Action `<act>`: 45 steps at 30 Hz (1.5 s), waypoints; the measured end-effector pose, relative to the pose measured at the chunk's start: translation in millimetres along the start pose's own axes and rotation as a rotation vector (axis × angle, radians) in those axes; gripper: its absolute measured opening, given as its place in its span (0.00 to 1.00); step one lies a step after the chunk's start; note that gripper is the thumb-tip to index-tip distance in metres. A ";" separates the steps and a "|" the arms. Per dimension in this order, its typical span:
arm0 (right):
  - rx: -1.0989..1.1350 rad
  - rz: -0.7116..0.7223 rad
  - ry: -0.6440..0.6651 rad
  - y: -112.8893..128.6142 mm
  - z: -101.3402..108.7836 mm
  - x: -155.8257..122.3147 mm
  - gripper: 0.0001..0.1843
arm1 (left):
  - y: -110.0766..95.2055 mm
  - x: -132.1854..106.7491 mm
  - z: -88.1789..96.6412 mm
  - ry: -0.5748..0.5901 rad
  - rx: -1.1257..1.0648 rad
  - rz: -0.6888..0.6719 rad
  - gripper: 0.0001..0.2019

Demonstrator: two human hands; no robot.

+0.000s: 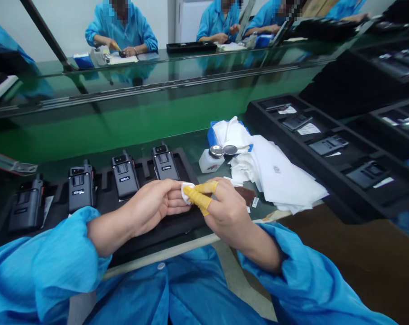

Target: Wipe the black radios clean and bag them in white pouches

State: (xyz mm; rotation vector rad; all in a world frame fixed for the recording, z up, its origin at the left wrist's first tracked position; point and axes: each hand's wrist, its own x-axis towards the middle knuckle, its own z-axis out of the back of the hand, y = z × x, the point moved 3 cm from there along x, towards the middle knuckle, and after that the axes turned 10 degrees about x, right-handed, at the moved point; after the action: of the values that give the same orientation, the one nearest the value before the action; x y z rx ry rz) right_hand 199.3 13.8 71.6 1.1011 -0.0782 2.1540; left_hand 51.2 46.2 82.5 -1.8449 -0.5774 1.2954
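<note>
White wall (55, 27), green workbench (89, 131), brown floor (340, 262)

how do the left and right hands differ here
The right hand wears yellow finger covers on two fingers, while the left hand shows bare fingers. The left hand sits over the black tray of walkie-talkies, while the right hand is nearer the pile of white wipes. Both hands meet at the small white cloth and come out of blue sleeves.

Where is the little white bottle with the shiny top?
In the head view, the white dispenser bottle stands on the bench, right of the black tray of radios, just beyond the right hand, with crumpled white wipes beside it.
</note>
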 end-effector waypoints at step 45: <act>-0.060 0.130 0.128 19.3 -5.9 43.6 0.21 | 7.1 -14.7 28.3 -0.354 0.892 -0.782 0.26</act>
State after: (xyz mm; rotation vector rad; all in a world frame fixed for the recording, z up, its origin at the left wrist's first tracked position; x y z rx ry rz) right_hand 166.5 25.9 104.5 0.9441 -0.1586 2.3167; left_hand 19.0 40.9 80.4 -0.5612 -0.6586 1.0542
